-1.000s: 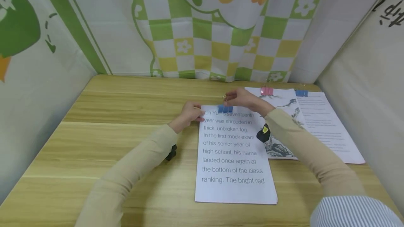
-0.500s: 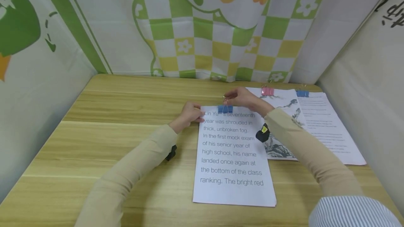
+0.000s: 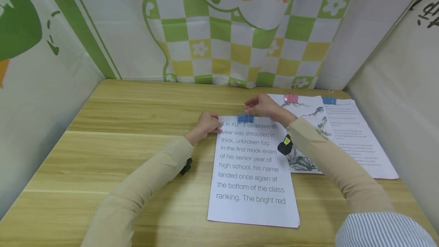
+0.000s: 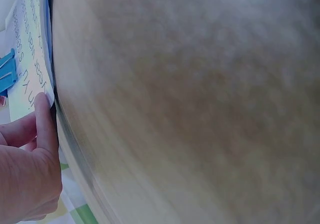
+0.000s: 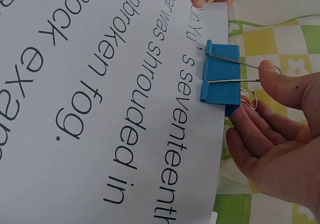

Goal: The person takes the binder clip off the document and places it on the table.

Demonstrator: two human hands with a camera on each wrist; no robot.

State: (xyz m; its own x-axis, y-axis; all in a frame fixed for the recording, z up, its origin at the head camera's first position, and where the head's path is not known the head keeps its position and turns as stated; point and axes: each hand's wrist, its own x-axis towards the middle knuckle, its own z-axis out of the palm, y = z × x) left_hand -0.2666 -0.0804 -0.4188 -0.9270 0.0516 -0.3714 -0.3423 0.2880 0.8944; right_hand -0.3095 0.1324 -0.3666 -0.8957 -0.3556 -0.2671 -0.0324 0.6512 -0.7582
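A wooden table (image 3: 130,132) fills the lower half of the head view, walled in by a green-and-yellow checked cloth (image 3: 223,48) at the back and plain white panels at the sides. Near its middle lies a printed sheet (image 3: 252,170) with large black text, its short top edge pointing away from the person. To its right, partly under the right sleeve, lie two more sets of paper — an ink-painting sheet (image 3: 308,125) with a pink clip (image 3: 290,98) at its top edge, and beside it a sheet of small print (image 3: 353,136) with a blue clip (image 3: 329,100).

The left hand (image 3: 205,125) rests at the top left corner of the printed sheet, the thumb tip pressing the paper's corner down, the other fingers curled loosely behind it.

The right hand (image 5: 272,134) is at the top edge of that sheet. Its thumb and fingers pinch the wire handles of a blue binder clip (image 5: 220,73), which sits clamped over the paper's top edge, just beside the first line of text — the thumb above one wire loop, the fingertips beneath the other.
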